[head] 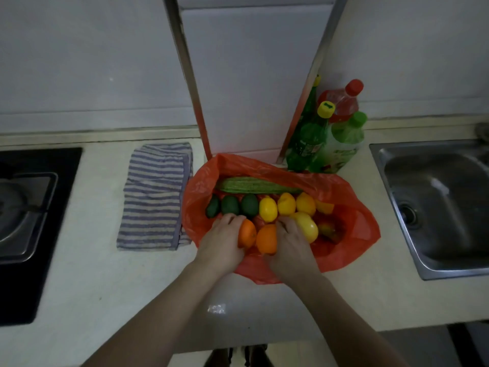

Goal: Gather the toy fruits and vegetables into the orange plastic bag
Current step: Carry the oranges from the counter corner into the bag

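Observation:
The orange plastic bag [352, 221] lies spread open on the counter. On it sit a long green gourd [254, 185], three dark green avocados [230, 205], three yellow lemons [268, 208], a reddish apple [329, 230] and more fruit. My left hand [219, 242] grips an orange [248, 233] at the bag's near edge. My right hand [289, 239] lies between a second orange [266, 239] and a large yellow fruit [307, 226], fingers curled against both.
A striped cloth [156, 197] lies left of the bag. A black stove [29, 207] fills the far left. Green and red bottles [333, 133] stand behind the bag. A steel sink [436, 202] is at the right. A white column [251, 75] rises behind.

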{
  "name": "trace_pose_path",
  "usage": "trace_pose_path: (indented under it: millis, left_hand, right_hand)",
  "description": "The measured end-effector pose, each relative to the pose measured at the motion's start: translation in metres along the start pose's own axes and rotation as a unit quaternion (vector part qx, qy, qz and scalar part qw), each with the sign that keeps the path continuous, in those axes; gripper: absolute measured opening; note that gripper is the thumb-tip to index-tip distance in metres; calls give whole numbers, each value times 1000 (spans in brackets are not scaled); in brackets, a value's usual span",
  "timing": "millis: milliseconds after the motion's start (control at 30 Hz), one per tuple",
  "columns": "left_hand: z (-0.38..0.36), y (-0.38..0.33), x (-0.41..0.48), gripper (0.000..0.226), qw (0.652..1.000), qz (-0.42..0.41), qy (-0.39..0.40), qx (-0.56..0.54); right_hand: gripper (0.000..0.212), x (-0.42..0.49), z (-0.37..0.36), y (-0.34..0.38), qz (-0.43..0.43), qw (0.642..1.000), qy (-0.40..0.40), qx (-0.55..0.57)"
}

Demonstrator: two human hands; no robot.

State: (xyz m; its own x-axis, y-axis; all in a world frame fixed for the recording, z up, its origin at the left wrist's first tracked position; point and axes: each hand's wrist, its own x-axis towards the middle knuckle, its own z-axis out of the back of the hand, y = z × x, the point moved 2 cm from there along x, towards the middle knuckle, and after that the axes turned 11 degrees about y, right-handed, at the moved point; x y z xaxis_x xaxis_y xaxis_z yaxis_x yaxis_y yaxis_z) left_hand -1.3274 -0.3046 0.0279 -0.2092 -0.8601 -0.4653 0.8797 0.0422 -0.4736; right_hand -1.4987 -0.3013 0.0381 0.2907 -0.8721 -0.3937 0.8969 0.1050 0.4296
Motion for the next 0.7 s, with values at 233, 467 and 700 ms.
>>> trace_pose_path:
  millis: [233,467,700]
  left_hand:
    - [1,0,3,63,1000,-17,-6,-7]
    - [-1,1,4,70,1000,-20,-4,4]
    - [-1,-1,4,76,1000,-17,0,9]
  right_hand:
    - [58,10,-1,-3,-9,998,-13,-53]
    - [63,16,-5,-5,-18,998,6,-62]
    - [69,14,-1,-5,-14,998,18,-63]
